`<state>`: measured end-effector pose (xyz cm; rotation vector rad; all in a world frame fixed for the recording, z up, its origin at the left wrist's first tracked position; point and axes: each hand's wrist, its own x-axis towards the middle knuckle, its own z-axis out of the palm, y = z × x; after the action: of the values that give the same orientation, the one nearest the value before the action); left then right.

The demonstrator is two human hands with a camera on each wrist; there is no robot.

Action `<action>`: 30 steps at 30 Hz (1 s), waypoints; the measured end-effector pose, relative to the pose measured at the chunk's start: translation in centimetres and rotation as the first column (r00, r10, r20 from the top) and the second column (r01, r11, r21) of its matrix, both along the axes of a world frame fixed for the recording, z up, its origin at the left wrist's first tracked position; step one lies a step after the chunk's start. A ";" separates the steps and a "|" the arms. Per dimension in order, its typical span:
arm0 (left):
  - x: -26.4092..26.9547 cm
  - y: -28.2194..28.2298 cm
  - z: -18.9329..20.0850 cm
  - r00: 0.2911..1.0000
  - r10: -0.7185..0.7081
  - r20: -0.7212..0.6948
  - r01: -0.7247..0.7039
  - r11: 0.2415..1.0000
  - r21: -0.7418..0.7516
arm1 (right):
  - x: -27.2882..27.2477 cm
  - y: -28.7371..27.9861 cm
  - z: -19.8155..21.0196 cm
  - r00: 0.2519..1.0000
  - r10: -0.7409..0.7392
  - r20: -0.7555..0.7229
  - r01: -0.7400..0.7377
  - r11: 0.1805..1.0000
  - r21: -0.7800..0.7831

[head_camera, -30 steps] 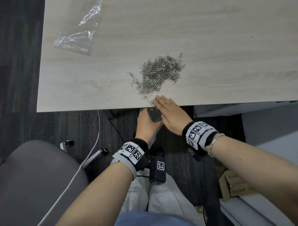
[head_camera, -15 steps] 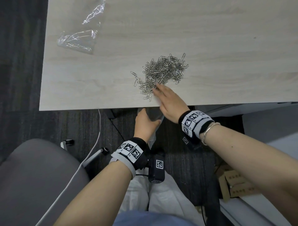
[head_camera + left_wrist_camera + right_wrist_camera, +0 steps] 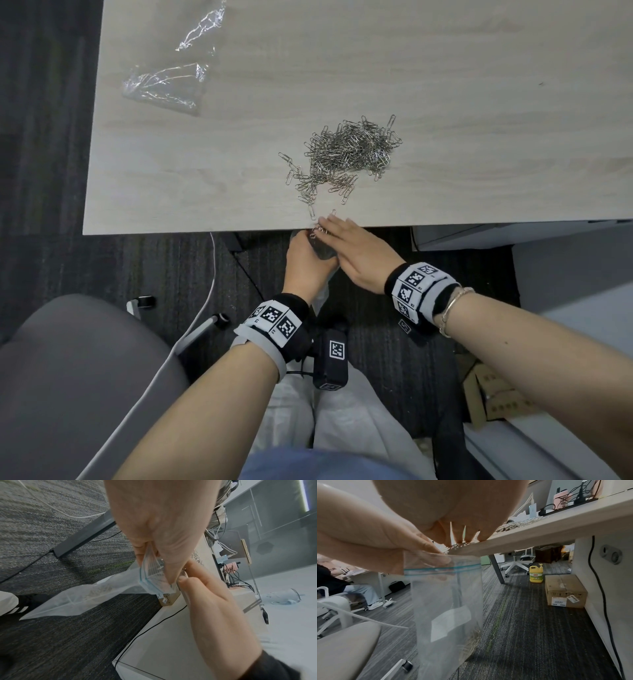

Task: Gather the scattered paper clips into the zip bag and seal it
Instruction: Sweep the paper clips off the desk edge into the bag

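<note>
A heap of silver paper clips [image 3: 349, 154] lies on the pale wooden table [image 3: 205, 192], with a thin trail running toward the near edge. Just below that edge my left hand [image 3: 305, 240] pinches the mouth of the clear zip bag [image 3: 448, 601], holding it open against the edge. The bag hangs down, and several clips [image 3: 472, 639] lie in its bottom corner. My right hand [image 3: 325, 226] lies flat at the edge, its straight fingers [image 3: 462, 538] pressing a few clips [image 3: 317, 231] over the bag's mouth.
Crumpled clear wrapping [image 3: 171, 85] lies at the table's far left. A grey chair [image 3: 68, 377] and a white cable [image 3: 205, 301] are at my left. Under the desk stand a cardboard box [image 3: 565, 591] and a yellow bottle [image 3: 536, 574].
My right hand reached forward into the near side of the pile, then drew back to the table edge, dragging a few clips with it. The left hand kept the bag in place.
</note>
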<state>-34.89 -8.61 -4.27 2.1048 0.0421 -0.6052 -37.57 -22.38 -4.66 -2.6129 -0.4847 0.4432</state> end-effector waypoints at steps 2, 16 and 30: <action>0.0 -0.1 0.2 1.000 0.004 0.002 -0.004 1.000 -0.013 | -0.5 -0.1 -0.1 1.000 0.009 0.002 -0.009 0.997 0.076; -0.2 -0.2 -0.7 1.000 -0.020 -0.006 0.020 0.999 0.028 | 4.3 -2.3 -0.1 0.968 -0.250 0.020 0.251 0.960 -0.123; -0.3 -0.7 -0.4 0.999 -0.040 0.021 0.039 0.999 0.037 | -0.9 -1.3 0.2 0.997 -0.061 -0.052 0.067 0.989 0.130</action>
<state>-35.24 -9.33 -4.62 2.1513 -0.0007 -0.6093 -38.46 -23.65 -4.46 -2.4774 -0.3995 0.4362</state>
